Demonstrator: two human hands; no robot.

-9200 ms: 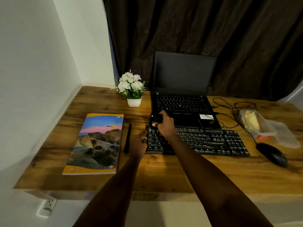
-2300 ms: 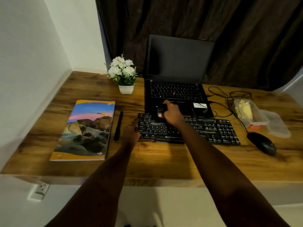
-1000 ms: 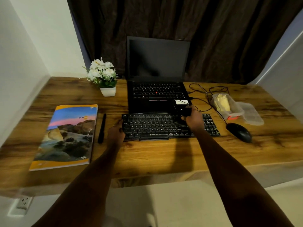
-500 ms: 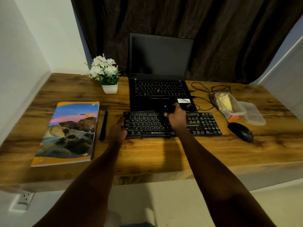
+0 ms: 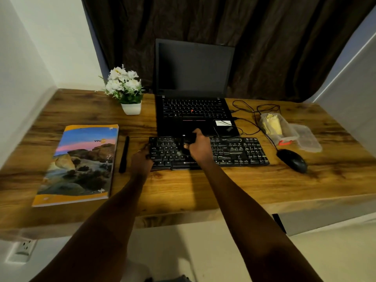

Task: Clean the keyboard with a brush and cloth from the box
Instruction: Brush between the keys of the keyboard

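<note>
A black keyboard [image 5: 236, 152] lies on the wooden desk [image 5: 203, 188] in front of an open laptop [image 5: 193, 88]. My right hand [image 5: 200, 148] is over the keyboard's left-middle keys, shut on a small dark brush [image 5: 189, 138] whose bristles are hard to make out. My left hand [image 5: 141, 161] holds the keyboard's left edge with curled fingers. A clear plastic box [image 5: 277, 127] with a yellow cloth [image 5: 272, 124] inside stands at the right, its lid [image 5: 307, 137] beside it.
A black mouse [image 5: 292, 159] sits right of the keyboard, its cable looping behind the box. A black pen [image 5: 124, 153] and a colourful book [image 5: 79, 163] lie to the left. A white flower pot [image 5: 131, 107] stands beside the laptop. Walls close in on both sides.
My right hand has swept the brush leftward along the keyboard, from near its right part a second ago to the left-middle keys. My left hand stays on the keyboard's left edge.
</note>
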